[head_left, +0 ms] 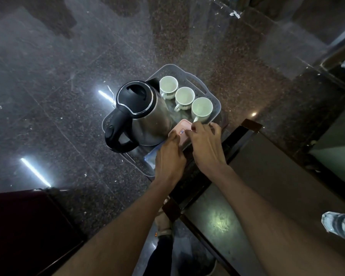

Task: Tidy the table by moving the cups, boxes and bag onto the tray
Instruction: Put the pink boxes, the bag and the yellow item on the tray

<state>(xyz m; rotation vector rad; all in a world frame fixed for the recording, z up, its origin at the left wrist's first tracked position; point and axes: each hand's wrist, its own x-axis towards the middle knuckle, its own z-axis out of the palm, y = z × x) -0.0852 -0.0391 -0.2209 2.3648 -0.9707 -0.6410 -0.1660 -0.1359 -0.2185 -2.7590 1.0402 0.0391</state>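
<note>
Both hands' grips, left hand point(170, 154) and right hand point(204, 148), hold a pink box point(180, 132), label unreadable.

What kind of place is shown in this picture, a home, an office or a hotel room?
Most likely a hotel room, though a home is possible. An electric kettle and three matching white cups stand on a plastic tray, like a guest tea set, and the floor is polished dark stone.

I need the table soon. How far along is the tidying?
Nearly done, it seems. Three white cups already stand in the grey tray beside the kettle. Both hands, left and right, are on a pink box at the tray's near edge. A bluish bag shows below, placement unclear.
</note>
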